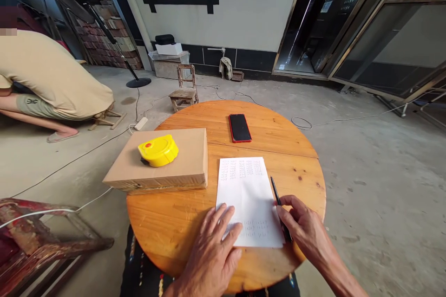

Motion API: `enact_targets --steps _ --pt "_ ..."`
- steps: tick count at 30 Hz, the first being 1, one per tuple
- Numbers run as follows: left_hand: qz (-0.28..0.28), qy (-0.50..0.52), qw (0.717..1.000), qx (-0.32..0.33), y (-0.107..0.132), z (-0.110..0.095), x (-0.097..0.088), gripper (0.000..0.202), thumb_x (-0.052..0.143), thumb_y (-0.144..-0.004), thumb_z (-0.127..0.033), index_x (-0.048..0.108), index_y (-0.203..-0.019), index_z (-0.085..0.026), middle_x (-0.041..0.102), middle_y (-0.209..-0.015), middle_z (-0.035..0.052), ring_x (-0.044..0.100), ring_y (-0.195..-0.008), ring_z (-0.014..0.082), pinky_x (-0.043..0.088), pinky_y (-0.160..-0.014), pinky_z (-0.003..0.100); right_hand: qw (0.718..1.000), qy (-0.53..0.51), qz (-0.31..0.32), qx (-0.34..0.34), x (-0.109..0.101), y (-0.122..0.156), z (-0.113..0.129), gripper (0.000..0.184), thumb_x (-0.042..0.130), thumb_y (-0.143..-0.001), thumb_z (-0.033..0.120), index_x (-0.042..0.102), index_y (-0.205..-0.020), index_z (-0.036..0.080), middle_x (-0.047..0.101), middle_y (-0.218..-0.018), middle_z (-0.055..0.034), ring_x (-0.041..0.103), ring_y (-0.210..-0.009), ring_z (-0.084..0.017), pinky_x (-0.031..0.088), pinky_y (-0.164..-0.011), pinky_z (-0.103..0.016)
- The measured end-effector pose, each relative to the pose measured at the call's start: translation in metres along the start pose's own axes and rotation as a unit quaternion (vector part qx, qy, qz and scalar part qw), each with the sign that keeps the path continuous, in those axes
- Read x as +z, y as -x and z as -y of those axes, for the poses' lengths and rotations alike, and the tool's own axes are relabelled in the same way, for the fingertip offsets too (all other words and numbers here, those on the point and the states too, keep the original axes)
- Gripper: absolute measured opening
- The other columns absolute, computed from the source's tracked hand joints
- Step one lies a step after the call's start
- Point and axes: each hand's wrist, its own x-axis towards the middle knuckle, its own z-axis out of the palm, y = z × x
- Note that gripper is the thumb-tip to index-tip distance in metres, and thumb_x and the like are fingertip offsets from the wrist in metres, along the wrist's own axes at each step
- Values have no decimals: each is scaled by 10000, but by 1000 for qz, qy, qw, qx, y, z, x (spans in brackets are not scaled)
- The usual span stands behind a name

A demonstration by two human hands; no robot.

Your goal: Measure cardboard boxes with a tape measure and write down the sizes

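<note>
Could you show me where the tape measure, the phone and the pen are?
Tape measure [160, 151], head view: on its yellow case.
Phone [240, 128], head view: on its dark screen.
Pen [274, 188], head view: on the upper part of its shaft.

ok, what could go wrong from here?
1. The cardboard box overhangs the left edge of the table with the yellow tape measure on top; a bump might shift the box or drop the tape.
2. The sheet is loose, with the left hand at its lower left; it could skew.
3. If the right hand lets the pen go, it might roll off the nearby rim.
</note>
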Motion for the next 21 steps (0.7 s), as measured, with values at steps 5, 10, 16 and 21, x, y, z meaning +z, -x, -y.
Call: enact_targets --steps 5,10,16,21 --pt "-1 -10 1000 -9 -2 -3 4 393 527 -828 -97 621 -1182 -238 549 -1410 74 450 -1344 301 460 -1056 570 988 -150 -3 -41 0 4 -6 451 483 -923 479 469 -1292 220 622 -733 13 539 -534 -157 445 -517 -286" --pt "-24 5 999 -24 -8 -5 5 355 529 -844 -107 638 -1146 -259 584 -1367 55 498 -1297 298 488 -1021 570 959 -279 5 -47 -15 7 1 294 573 -912 465 669 -1006 204 696 -799 -63 646 -703 -195 502 -596 -288" --pt "-40 -6 999 -1 -8 -4 7 308 519 -867 -115 645 -1119 -242 617 -1318 64 520 -1272 304 487 -1011 576 895 -430 27 -113 -33 6 0 274 633 -898 384 671 -1139 260 741 -1032 -113 708 -883 -256 541 -618 -307" --pt "-29 -5 1000 8 -9 -3 0 334 515 -862 -115 629 -1148 -245 619 -1313 65 534 -1251 305 500 -989 576 909 -379 -106 -140 -30 13 -4 158 701 -862 305 661 -998 236 676 -725 -26 652 -643 -192 518 -562 -291"
